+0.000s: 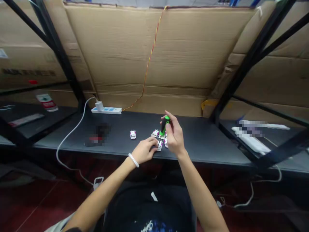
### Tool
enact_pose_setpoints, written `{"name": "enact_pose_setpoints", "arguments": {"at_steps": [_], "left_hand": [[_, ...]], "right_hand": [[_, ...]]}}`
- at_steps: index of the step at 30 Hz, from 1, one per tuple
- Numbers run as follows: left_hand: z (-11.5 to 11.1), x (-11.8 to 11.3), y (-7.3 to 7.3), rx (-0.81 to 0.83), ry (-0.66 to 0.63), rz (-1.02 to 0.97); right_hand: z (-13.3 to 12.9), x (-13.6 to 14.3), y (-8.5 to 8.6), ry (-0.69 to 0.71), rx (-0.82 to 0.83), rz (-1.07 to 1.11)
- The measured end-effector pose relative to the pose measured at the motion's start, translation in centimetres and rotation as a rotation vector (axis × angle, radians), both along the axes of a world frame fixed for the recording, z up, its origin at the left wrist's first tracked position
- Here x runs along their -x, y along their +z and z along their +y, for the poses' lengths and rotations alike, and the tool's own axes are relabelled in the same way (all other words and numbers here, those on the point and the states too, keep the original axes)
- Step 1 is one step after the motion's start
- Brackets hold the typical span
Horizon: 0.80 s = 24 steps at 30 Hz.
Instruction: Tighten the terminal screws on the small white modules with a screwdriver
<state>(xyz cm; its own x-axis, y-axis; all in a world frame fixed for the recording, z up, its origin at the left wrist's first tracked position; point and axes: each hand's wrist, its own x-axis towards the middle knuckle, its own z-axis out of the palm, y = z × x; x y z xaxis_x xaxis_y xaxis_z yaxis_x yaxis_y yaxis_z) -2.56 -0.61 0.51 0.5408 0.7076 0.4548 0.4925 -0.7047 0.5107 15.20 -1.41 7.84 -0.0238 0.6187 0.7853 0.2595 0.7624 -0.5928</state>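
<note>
My right hand [175, 133] is wrapped round a screwdriver [164, 125] with a green and black handle. The screwdriver points down, its shaft tip meeting a small white and purple piece [159, 146] near the table's front edge. The fingers of my left hand [145, 150] close on the left side of that same piece. Behind and beside it lie several similar small pieces [155, 132], partly hidden by my right hand. Another single white and purple piece [133, 134] rests apart to the left.
A white power strip [106, 110] with a plugged-in charger [98, 105] stands at the back left of the dark table [202, 141]. Its white cable [69, 134] hangs over the front edge. Black metal frame posts [241, 74] rise at both sides, with cardboard [116, 48] behind.
</note>
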Motion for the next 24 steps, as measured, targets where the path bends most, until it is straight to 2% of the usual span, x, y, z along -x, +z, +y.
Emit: {"name": "enact_pose_setpoints", "arguments": {"at_steps": [2,8,10,15,21,24], "left_hand": [[0.0,-0.1,-0.1,-0.004,0.003,-0.005],[0.3,0.0,-0.4,0.004,0.003,-0.034],[0.3,0.0,-0.4,0.012,-0.003,-0.041],[0.4,0.0,-0.5,0.029,-0.018,-0.065],[0.7,0.4,-0.2,0.054,-0.032,-0.070],[0.9,0.7,0.0,0.083,-0.060,-0.079]], "right_hand": [[-0.1,0.0,0.0,0.010,-0.011,-0.003],[-0.3,0.2,0.8,-0.156,-0.082,-0.092],[-0.2,0.1,0.9,-0.118,-0.053,-0.096],[-0.1,-0.3,1.0,0.075,0.027,-0.092],[-0.3,0.0,1.5,-0.105,-0.068,-0.156],[-0.2,0.1,1.4,-0.046,-0.023,-0.144]]}}
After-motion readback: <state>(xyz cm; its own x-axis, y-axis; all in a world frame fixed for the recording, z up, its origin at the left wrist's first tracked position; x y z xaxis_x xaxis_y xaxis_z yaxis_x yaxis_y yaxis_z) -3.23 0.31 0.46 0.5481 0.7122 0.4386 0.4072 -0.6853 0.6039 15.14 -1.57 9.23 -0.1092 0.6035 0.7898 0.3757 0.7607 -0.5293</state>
